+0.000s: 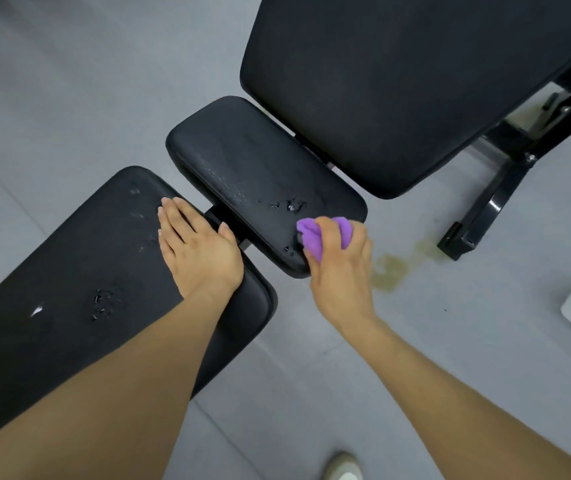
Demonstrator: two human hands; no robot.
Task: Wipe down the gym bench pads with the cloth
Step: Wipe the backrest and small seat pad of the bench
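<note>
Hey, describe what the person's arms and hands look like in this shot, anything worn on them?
Both forearms are bare: no sleeves reach into view. The left hand and right hand wear no gloves, and no rings, watch or wristbands are visible. The fingernails on the left hand look short and unpainted. No markings show on either arm.

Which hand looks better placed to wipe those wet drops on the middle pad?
Probably the right hand: it grips the cloth at the middle pad's near corner, beside the drops. The left hand lies flat on the near pad, holding nothing.
</note>
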